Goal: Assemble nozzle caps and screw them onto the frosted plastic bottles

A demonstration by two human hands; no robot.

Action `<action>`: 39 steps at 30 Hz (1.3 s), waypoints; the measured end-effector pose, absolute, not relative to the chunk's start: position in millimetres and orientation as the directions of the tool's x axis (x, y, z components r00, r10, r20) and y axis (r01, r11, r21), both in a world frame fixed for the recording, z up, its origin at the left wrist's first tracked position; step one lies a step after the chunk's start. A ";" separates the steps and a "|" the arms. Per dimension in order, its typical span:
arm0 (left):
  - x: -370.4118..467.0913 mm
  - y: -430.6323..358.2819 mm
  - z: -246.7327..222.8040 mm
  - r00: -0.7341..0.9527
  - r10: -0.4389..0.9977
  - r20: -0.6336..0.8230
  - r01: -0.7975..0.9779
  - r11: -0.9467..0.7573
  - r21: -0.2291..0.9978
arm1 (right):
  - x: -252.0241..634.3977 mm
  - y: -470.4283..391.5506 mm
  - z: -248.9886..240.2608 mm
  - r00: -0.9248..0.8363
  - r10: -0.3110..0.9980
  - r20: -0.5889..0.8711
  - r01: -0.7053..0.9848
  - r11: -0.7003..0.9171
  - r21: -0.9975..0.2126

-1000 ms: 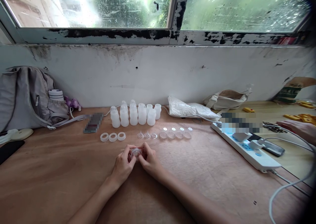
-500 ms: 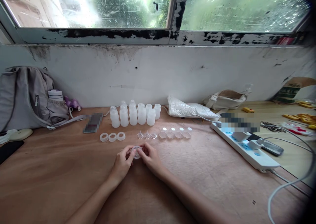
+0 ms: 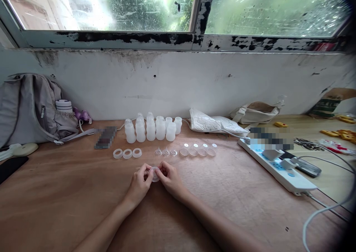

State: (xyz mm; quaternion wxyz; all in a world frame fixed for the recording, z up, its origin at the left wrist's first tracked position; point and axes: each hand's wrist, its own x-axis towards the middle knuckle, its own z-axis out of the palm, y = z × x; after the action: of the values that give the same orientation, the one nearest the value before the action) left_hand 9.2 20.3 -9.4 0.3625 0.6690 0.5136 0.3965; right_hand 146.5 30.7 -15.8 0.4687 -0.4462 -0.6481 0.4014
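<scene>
Over the middle of the wooden table, my left hand (image 3: 140, 182) and my right hand (image 3: 170, 179) pinch a translucent bottle collar ring (image 3: 155, 175) from both sides, thumbs on top. Whether anything sits inside the ring is too small to tell. Just beyond my hands lie clear bottle nipples (image 3: 166, 153) in a short row. To their left are three frosted collar rings (image 3: 127, 154). On their right, several clear round caps (image 3: 193, 152) lie with small white discs (image 3: 195, 145) at their far edges. Frosted baby bottles (image 3: 150, 131) stand behind, some topped with clear domes.
A white power strip (image 3: 274, 166) with plugs and cables runs along the right side. A phone (image 3: 307, 167) lies beside it. A grey backpack (image 3: 27, 107) fills the left back corner. Near the wall are a white packet (image 3: 214, 122) and a beige pouch (image 3: 254, 112).
The ring has tilted slightly between my fingers, so more of its round face shows. Both hands stay in nearly the same place. The whole view has shifted a little.
</scene>
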 end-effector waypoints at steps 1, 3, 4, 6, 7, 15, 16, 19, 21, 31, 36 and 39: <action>9.3 20.2 -9.2 0.160 0.975 0.154 0.395 -0.206 0.895 | 146.5 30.5 -15.5 -0.166 0.953 0.255 0.209 0.286 -0.935; 9.4 20.2 -8.4 0.164 0.976 0.141 0.387 -0.195 0.901 | 146.6 30.3 -15.3 -0.173 0.949 0.262 0.226 0.297 -0.928; 9.4 20.3 -7.9 0.165 0.977 0.134 0.383 -0.189 0.904 | 146.6 30.3 -15.5 -0.176 0.949 0.263 0.233 0.299 -0.925; 9.1 20.7 -7.1 0.167 0.978 0.124 0.372 -0.179 0.911 | 146.9 30.4 -16.4 -0.178 0.950 0.257 0.236 0.295 -0.926; 8.9 20.9 -6.8 0.169 0.978 0.121 0.363 -0.176 0.915 | 147.1 30.5 -17.0 -0.176 0.952 0.252 0.234 0.289 -0.928; 8.8 22.5 -8.3 0.169 0.975 0.146 0.335 -0.196 0.922 | 148.0 33.6 -24.2 -0.174 0.967 0.185 0.150 0.212 -0.966; 9.1 22.7 -8.8 0.171 0.974 0.145 0.336 -0.196 0.921 | 147.4 33.8 -24.8 -0.170 0.972 0.164 0.125 0.186 -0.975; 10.4 23.2 -11.1 0.173 0.977 0.126 0.340 -0.179 0.923 | 144.6 33.3 -24.6 -0.152 0.984 0.096 0.038 0.102 -0.994; 11.4 23.4 -13.0 0.171 0.979 0.108 0.335 -0.161 0.929 | 142.7 32.6 -23.1 -0.139 0.988 0.074 0.004 0.075 -0.997; 13.5 24.8 -16.7 0.171 0.981 0.089 0.337 -0.143 0.931 | 141.5 33.1 -26.1 -0.125 0.988 0.093 -0.004 0.093 -0.996; 13.5 24.2 -16.1 0.164 0.984 0.068 0.347 -0.122 0.930 | 140.1 31.9 -25.7 -0.124 0.986 0.108 0.013 0.110 -0.994; 13.1 24.4 -14.5 0.144 0.986 0.087 0.352 -0.133 0.927 | 139.2 31.9 -25.5 -0.099 0.987 0.130 0.046 0.135 -0.990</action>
State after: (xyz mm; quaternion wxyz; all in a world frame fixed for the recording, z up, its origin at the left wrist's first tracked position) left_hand 13.1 24.4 -14.5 0.4017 0.6409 0.5218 0.3946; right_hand 139.2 31.9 -25.5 0.4942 -0.4544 -0.5684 0.4757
